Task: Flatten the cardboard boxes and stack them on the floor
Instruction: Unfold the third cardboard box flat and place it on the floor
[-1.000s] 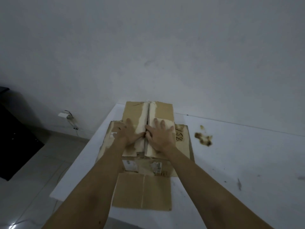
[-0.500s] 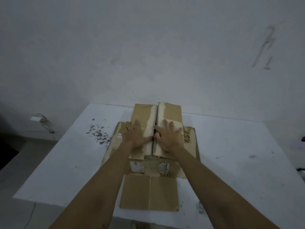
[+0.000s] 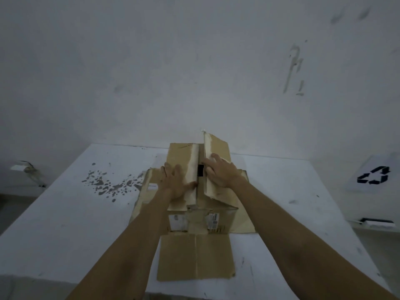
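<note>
A brown cardboard box (image 3: pixel 200 221) stands on the white table (image 3: pixel 65 224) with its side flaps spread out flat around it. My left hand (image 3: pixel 176 181) lies flat, fingers apart, on the left top flap (image 3: pixel 184 156). My right hand (image 3: pixel 221 173) grips the inner edge of the right top flap (image 3: pixel 218 146), which is tilted up along the middle seam. A dark gap shows between the two top flaps. The near bottom flap (image 3: pixel 195 256) lies flat toward me.
Dark speckled stains (image 3: pixel 104 185) mark the table left of the box. A white wall rises behind the table. A bin with a recycling symbol (image 3: pixel 373 175) stands at the right, and a wall socket (image 3: pixel 20 167) sits low at the left.
My right hand has lifted the right top flap up from flat, opening the middle seam. My left hand still presses the left flap. The view has shifted to the right.
</note>
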Action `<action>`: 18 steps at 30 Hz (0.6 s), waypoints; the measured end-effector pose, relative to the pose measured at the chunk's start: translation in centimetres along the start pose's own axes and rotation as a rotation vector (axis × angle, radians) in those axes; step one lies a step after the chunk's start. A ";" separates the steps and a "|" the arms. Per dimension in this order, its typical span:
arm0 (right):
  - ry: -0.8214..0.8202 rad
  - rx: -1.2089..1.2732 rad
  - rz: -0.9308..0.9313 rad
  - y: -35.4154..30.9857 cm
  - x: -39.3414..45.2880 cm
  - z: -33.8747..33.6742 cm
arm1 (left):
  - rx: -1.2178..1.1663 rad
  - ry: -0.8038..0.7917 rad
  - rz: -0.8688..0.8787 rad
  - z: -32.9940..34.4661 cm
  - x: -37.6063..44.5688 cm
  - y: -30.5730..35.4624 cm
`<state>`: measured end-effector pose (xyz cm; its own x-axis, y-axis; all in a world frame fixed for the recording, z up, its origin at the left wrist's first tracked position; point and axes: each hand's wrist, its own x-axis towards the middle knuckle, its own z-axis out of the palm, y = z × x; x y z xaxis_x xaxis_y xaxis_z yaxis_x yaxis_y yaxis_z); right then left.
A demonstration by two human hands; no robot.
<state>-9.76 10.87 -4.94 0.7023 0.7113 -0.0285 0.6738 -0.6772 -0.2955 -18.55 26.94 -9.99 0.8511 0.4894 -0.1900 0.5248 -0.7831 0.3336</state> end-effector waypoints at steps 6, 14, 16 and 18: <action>0.019 -0.025 0.025 0.0 1.0 -2.4 | 0.070 -0.004 0.080 -0.4 0.6 1.8; -0.153 -0.209 0.240 0.7 2.0 -7.7 | -0.095 0.216 0.073 -6.5 1.0 3.9; -0.179 -0.358 0.286 1.2 2.2 -8.1 | -0.016 0.261 0.012 -8.0 1.4 4.8; -0.142 -0.448 0.348 1.8 2.4 -7.2 | 0.154 0.287 -0.031 -8.9 2.1 5.7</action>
<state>-5.22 10.00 1.36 0.8830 0.4296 -0.1889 0.4617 -0.8673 0.1860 -13.89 26.94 -0.29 0.8071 0.5853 0.0775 0.5654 -0.8041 0.1836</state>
